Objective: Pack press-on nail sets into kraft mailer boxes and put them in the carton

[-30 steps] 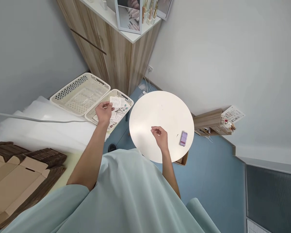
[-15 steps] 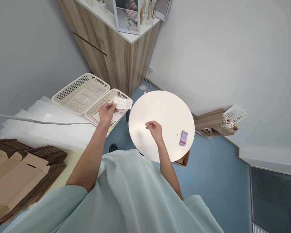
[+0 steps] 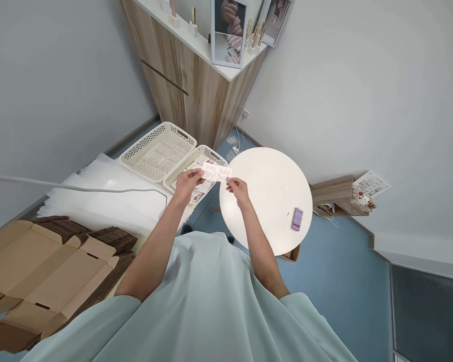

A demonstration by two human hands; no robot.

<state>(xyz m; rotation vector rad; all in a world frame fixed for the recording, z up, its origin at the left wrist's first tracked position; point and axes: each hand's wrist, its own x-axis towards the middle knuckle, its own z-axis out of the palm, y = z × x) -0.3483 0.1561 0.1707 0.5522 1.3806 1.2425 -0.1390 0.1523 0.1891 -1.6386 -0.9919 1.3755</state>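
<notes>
Slip: a thin white printed paper slip (image 3: 216, 172), long axis running across from one hand to the other, its right end tilted slightly down; print too small to read.
Left hand: the left hand (image 3: 186, 182) pinches the slip's left end, forearm stretched forward.
Right hand: the right hand (image 3: 238, 188) pinches the right end, fingers curled, it seems.
Below the hands: a cream perforated plastic basket (image 3: 211, 153) holding more papers.
Right of the hands: a round, smooth white tabletop (image 3: 272, 191).
</notes>
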